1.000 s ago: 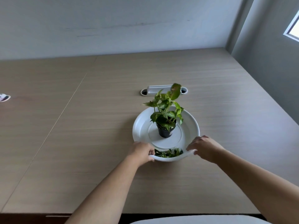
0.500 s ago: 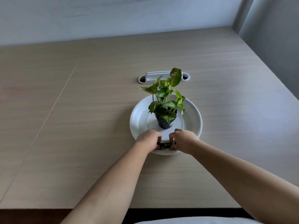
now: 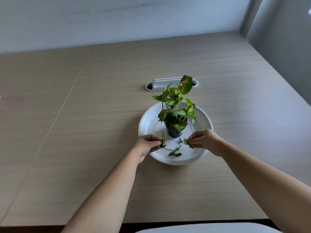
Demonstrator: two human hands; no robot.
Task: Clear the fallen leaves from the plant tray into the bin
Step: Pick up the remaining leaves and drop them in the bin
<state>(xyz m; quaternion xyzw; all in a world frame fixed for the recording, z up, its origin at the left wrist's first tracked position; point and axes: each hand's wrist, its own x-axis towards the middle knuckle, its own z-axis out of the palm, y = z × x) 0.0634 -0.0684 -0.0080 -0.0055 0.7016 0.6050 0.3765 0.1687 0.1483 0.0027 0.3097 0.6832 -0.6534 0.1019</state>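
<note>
A round white plant tray (image 3: 204, 121) lies on the wooden table with a small potted plant (image 3: 175, 113) in a black pot at its middle. My left hand (image 3: 146, 145) pinches a bunch of fallen leaves (image 3: 162, 142) at the tray's front left. My right hand (image 3: 204, 140) pinches another leaf clump (image 3: 187, 142) at the front right. A few loose leaves (image 3: 175, 152) still lie on the tray between my hands, plus a tiny dark scrap (image 3: 180, 140) near the pot. No bin is in view.
A white cable grommet (image 3: 161, 84) is set in the table behind the plant. The wall runs along the table's far edge, with a corner at the right. A pale rounded object (image 3: 193, 228) shows at the bottom edge, below the table front.
Both hands came together on the leaf pile at the tray's front, then drew apart, each lifting a clump of leaves. The camera view also shifted.
</note>
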